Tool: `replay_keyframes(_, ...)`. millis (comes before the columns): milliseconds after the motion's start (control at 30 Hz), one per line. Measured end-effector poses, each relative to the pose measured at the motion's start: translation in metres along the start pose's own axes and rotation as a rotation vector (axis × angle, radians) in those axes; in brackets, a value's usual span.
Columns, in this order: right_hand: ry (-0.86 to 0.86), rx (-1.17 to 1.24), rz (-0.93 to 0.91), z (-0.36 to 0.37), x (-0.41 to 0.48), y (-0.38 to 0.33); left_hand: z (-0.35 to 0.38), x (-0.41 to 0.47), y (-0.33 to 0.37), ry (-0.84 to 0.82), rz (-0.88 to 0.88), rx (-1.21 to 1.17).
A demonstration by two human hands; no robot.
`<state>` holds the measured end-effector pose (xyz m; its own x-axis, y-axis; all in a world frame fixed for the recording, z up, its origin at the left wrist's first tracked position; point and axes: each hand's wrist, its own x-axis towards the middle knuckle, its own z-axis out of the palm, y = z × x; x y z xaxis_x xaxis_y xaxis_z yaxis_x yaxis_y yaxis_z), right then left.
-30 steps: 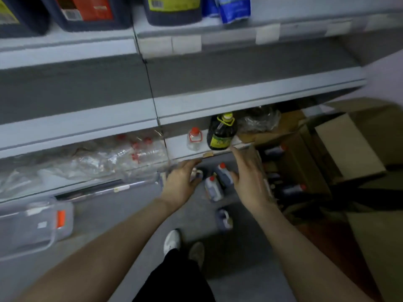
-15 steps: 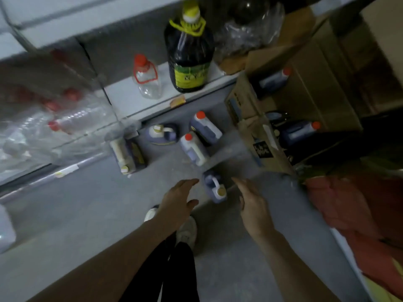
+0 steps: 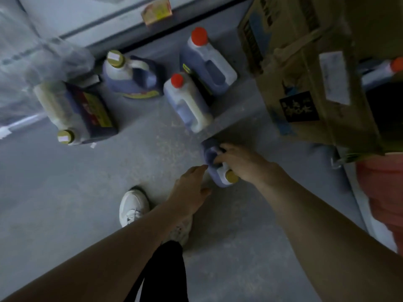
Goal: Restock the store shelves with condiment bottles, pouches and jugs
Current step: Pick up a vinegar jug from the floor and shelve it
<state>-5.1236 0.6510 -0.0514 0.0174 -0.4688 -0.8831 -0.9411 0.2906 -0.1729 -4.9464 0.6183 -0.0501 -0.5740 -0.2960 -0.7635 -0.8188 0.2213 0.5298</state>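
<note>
A small dark jug with a gold cap (image 3: 214, 168) stands on the grey floor near my feet. My right hand (image 3: 239, 163) grips its handle from above, fingers curled round it. My left hand (image 3: 189, 188) hovers just left of the jug, fingers relaxed, holding nothing. Farther off on the floor stand two red-capped jugs (image 3: 189, 101) (image 3: 209, 62), a gold-capped jug (image 3: 130, 77), and a gold-capped jug lying on its side (image 3: 76, 112).
The bottom shelf edge (image 3: 87, 20) with a price tag runs along the top. An open cardboard box (image 3: 305, 73) with more red-capped jugs sits at the right. Clear plastic wrap (image 3: 32, 68) bulges at the left. My white shoe (image 3: 133, 205) is below.
I have bent down from the shelf to the floor. My right hand has reached the small gold-capped jug and closed on its handle; my left hand came alongside.
</note>
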Motion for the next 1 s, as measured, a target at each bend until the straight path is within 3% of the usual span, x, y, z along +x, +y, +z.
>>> replay_keyframes(200, 0.071, 0.183, 0.007, 0.016, 0.011, 0.017, 0.011, 0.014, -0.017, -0.034, -0.013, 0.047)
replay_keyframes(367, 0.315, 0.965, 0.173, 0.056, -0.011, 0.025, 0.014, 0.014, -0.021, -0.068, -0.028, -0.046)
replay_keyframes(500, 0.380, 1.670, 0.258, 0.074, -0.006, 0.001, 0.016, 0.022, -0.026, -0.014, -0.022, -0.154)
replay_keyframes(600, 0.418, 1.938, 0.273, 0.078, 0.003, -0.007, 0.018, 0.036, -0.033, 0.095, 0.025, -0.216)
replay_keyframes(833, 0.544, 1.897, 0.174, 0.073, 0.021, 0.012, 0.027, 0.071, -0.041, 0.291, 0.125, -0.302)
replay_keyframes(867, 0.568, 1.764, 0.187, 0.072, 0.024, 0.021, 0.024, 0.075, -0.043, 0.309, 0.156, -0.317)
replay_keyframes(933, 0.592, 1.253, 0.276, 0.072, 0.032, 0.042, 0.018, 0.087, -0.048, 0.320, 0.187, -0.335)
replay_keyframes(1000, 0.534, 1.036, 0.286, 0.072, 0.046, 0.055, 0.011, 0.097, -0.053, 0.293, 0.174, -0.327)
